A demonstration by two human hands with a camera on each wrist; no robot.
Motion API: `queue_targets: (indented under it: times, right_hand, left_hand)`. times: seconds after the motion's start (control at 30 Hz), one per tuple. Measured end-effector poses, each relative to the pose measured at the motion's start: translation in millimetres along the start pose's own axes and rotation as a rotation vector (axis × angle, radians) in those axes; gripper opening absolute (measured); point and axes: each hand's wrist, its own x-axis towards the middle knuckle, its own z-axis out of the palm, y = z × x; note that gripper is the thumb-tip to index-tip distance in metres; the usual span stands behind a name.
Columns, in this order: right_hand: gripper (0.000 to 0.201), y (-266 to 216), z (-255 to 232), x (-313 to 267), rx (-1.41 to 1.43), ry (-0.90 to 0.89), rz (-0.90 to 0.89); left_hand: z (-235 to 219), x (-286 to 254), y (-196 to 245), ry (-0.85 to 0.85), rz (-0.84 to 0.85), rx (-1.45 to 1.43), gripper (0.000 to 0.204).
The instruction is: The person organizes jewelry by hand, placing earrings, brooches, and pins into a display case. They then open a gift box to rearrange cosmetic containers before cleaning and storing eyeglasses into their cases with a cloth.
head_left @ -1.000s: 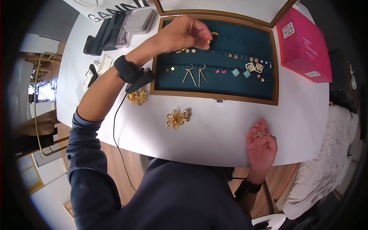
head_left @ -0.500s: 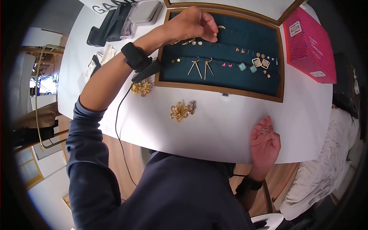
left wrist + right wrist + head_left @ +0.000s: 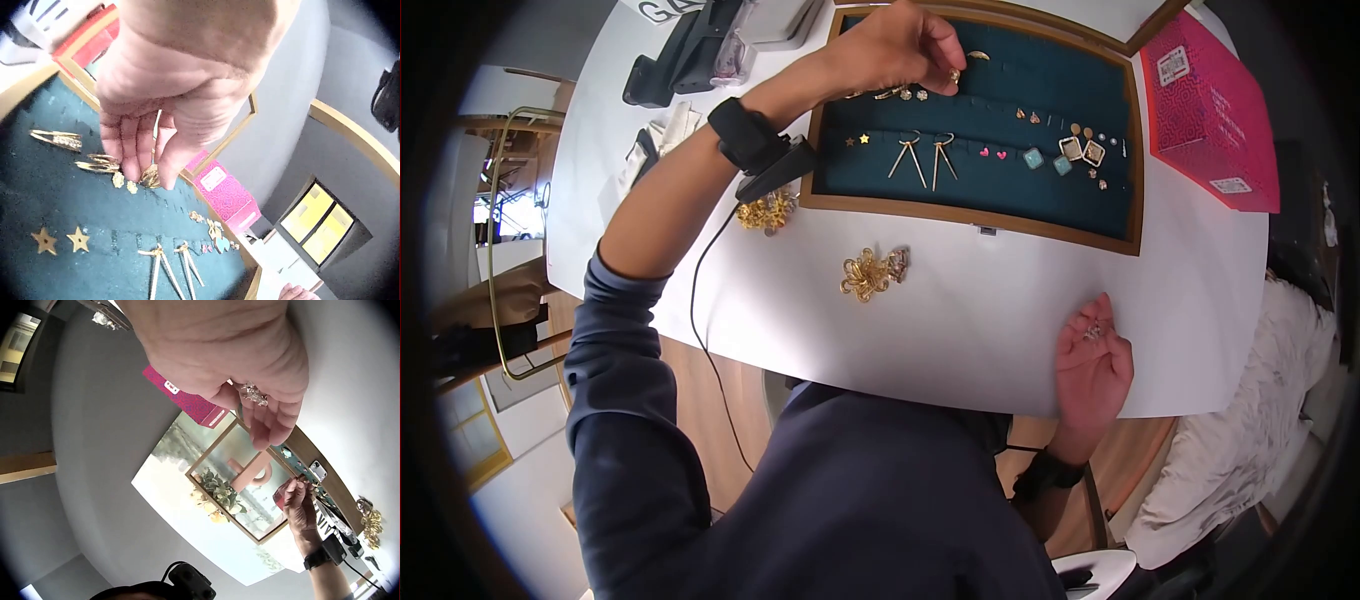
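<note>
A white table (image 3: 960, 320) is filling the room's middle, wooden floor showing below its near edge and pale bedding (image 3: 1230, 400) lying to the right. Over the back half of an open jewelry box (image 3: 1060, 237), the left hand (image 3: 900, 48) is pinching a small gold earring (image 3: 954, 76) between thumb and fingertips, a grip that is probably suiting so tiny a piece; whether the earring is touching the lining (image 3: 990, 190), the views are not showing. Around those fingers, inside the box, other earrings are sitting in slotted rows, likely so that pairs are staying together: star earrings (image 3: 864, 139) toward the left, bar earrings (image 3: 943, 160) hanging beside them, pink hearts (image 3: 1002, 155) and blue squares (image 3: 1033, 159) further right. In front of the box, near its right end, the right hand (image 3: 1092, 370) is lying palm up, fingers relaxed and slightly bent, cradling small clear bits (image 3: 255, 394) without pinching them, seemingly acting as a little dish. Also in front of the box, a gold flower (image 3: 864, 275) is lying beside a stone-studded piece (image 3: 898, 263), and a gold cluster (image 3: 766, 212) is resting by the front left corner. A pink carton (image 3: 1215, 110) is standing just right of the box, while dark cases (image 3: 685, 60) are lying to its left, perhaps pushed aside to free working room.
</note>
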Motion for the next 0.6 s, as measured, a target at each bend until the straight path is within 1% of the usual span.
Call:
queue_targets:
  times: [0.07, 0.1, 0.2, 0.3, 0.4, 0.5, 0.6]
  right_hand:
    - [0.043, -0.3, 1.5, -0.1, -0.004, 0.001, 0.003]
    - [0.043, -0.1, 2.0, -0.4, -0.005, 0.002, 0.005]
    - [0.044, 0.4, 0.9, -0.8, -0.003, -0.002, -0.003]
    - [0.044, 0.1, -0.7, -1.4, 0.013, -0.002, -0.005]
    - [0.044, -0.5, -0.8, -2.0, 0.019, -0.006, 0.005]
    - [0.044, -0.9, -1.2, -1.0, 0.015, -0.02, 0.014]
    - [0.044, -0.1, -0.8, -0.1, 0.037, -0.02, 0.011]
  left_hand:
    - [1.7, 2.6, -8.1, -0.012, 0.118, -0.07, 0.015]
    - [3.6, 4.2, -11.5, -0.019, 0.131, -0.193, 0.014]
    - [7.1, 10.0, -14.9, 0.005, 0.114, -0.123, 0.015]
    - [8.6, 9.0, -8.4, -0.026, 0.121, 0.0, 0.013]
    - [5.4, 9.1, -12.9, -0.007, 0.055, -0.101, 0.012]
    - [1.9, 2.0, -4.4, 0.105, 0.038, 0.095, 0.012]
    - [-1.2, -3.9, 5.3, 0.034, -0.055, 0.151, 0.013]
